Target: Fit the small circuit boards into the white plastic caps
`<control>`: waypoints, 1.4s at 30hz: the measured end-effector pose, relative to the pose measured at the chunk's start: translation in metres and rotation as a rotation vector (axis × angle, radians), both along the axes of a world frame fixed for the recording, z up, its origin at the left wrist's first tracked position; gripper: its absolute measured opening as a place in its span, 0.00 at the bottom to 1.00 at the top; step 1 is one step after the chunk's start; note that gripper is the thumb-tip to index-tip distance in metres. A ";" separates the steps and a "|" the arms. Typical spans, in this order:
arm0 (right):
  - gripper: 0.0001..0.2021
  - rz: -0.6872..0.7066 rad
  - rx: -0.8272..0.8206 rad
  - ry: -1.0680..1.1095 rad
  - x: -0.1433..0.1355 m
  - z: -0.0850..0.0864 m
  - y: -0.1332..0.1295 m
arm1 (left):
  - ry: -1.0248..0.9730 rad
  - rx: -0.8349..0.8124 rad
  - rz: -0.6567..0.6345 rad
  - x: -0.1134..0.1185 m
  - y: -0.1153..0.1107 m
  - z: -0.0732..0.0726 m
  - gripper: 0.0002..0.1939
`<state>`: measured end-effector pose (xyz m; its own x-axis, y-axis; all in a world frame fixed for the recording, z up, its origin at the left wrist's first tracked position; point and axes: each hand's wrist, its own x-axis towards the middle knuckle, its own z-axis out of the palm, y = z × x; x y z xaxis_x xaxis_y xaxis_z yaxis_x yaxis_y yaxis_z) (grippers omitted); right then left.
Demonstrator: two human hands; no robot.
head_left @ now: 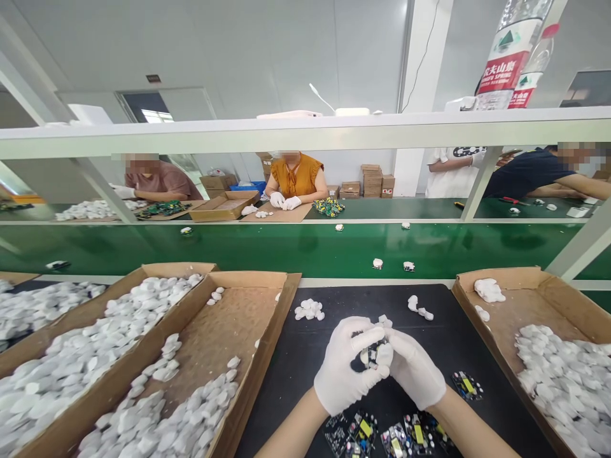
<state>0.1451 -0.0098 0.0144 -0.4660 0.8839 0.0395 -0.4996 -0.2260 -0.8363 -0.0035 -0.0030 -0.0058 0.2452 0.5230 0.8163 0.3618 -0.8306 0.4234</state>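
My left hand (344, 366), in a white glove, is closed around a small circuit board (368, 356) with white pieces on it, above the black mat (296, 381). My right hand (414, 369), also gloved, meets it from the right, its fingers pressed to a white piece (384, 353) at the board. Several bare circuit boards (365, 429) with yellow parts lie below my wrists, and one more board (466, 385) lies right of my right hand. Small white pieces (309, 310) form a pile at the mat's upper left; a few others (421, 308) lie at its upper right.
Cardboard trays with white pieces stand left (281, 324) and right (499, 275). Beyond the mat runs a green conveyor (267, 251) carrying small assemblies (377, 263). A shelf (238, 137) with bottles (510, 57) spans above. Several people sit or stand across the conveyor.
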 end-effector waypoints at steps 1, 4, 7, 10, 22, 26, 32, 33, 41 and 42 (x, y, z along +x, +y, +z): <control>0.12 0.012 0.008 0.000 0.000 0.001 0.000 | -0.005 -0.005 -0.001 0.000 0.000 0.000 0.22; 0.13 0.040 0.047 -0.058 0.000 0.006 -0.001 | 0.002 -0.032 -0.016 0.001 -0.001 0.001 0.22; 0.15 0.006 0.083 -0.156 0.000 0.005 -0.002 | 0.014 -0.049 -0.035 0.002 -0.003 0.003 0.22; 0.15 -0.059 0.108 -0.200 0.000 0.001 -0.002 | -0.014 -0.033 -0.003 0.004 -0.004 0.004 0.21; 0.04 -0.121 0.320 -0.484 0.000 0.013 -0.003 | 0.023 -0.033 -0.020 0.005 -0.002 -0.002 0.26; 0.02 -0.161 0.273 -0.527 0.001 0.005 -0.002 | 0.062 -0.030 -0.022 0.007 -0.002 -0.001 0.25; 0.08 -0.116 0.258 -0.329 0.002 0.003 -0.001 | 0.036 -0.015 -0.010 0.007 -0.002 0.003 0.25; 0.09 -0.118 0.244 -0.328 0.001 0.002 -0.001 | 0.054 -0.008 -0.005 0.007 -0.002 0.004 0.25; 0.06 -0.192 0.301 -0.438 -0.004 0.002 0.000 | 0.099 -0.004 -0.018 0.011 -0.003 0.008 0.20; 0.06 -0.201 0.291 -0.434 -0.004 0.003 -0.001 | 0.098 -0.004 -0.028 0.012 -0.003 0.008 0.20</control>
